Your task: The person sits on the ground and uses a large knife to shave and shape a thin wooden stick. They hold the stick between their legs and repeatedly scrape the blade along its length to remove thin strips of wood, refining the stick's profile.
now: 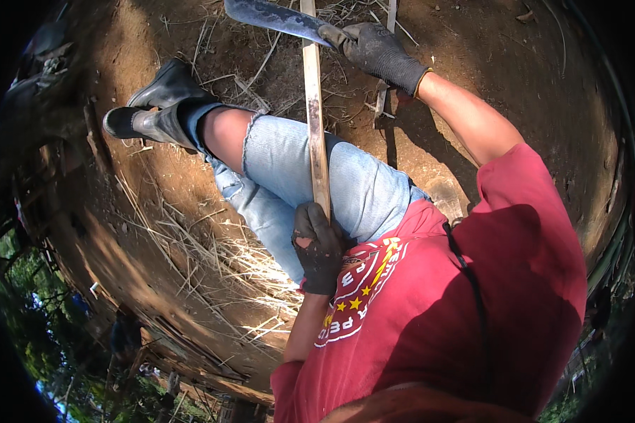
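One pale wooden strip [315,120], reference item, lies across the jeans [367,190]. Gloved left hand [319,248]: closed around the strip's near end. Gloved right hand [375,51]: right of the strip's far part, gripping a machete [279,20] that crosses the strip; contact unclear. Writing: red shirt [423,317], right of the strip's near end, carries white and yellow lettering [342,326], yellow stars [354,304]. Straw [243,262]: left of the strip.

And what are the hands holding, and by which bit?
The left hand grips a long, pale strip at its end nearest the body. The right hand holds a big knife by its handle end, which the glove hides.
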`<state>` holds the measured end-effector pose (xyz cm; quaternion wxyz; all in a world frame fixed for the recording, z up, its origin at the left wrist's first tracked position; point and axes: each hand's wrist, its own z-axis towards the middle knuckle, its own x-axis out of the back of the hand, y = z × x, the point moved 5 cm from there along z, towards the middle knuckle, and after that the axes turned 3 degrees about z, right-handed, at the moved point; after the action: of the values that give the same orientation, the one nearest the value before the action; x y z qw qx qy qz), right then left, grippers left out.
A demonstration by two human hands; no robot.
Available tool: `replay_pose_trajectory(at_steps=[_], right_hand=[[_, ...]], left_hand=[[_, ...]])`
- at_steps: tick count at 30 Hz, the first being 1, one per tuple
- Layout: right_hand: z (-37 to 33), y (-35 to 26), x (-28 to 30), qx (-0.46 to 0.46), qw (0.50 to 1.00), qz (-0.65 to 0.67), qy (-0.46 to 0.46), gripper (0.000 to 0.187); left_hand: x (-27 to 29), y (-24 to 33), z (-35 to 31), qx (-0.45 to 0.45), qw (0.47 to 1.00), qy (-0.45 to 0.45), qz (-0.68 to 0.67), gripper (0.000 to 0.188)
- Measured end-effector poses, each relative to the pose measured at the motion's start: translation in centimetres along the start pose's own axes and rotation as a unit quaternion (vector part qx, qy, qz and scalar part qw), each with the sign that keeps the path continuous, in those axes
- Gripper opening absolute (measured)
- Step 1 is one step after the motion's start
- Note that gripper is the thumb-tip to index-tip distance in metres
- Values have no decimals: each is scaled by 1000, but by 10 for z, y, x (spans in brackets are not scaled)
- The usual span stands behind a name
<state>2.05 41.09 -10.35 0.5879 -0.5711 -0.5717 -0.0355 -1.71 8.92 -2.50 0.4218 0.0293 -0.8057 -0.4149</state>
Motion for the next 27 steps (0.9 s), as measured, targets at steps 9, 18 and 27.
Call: replay_pose_trajectory(at_steps=[9,18,27], right_hand=[[3,-8,11,67,997,-16,40,64],[-16,4,-25,118,992,-29,-14,74],[6,5,-7,10,1000,1,-9,67]], left_hand=[[-2,-8,-8,161,981,-53,-94,33],[-1,-14,-8,99,994,-21,-49,37],[-2,-7,-3,79,997,-16,-21,36]])
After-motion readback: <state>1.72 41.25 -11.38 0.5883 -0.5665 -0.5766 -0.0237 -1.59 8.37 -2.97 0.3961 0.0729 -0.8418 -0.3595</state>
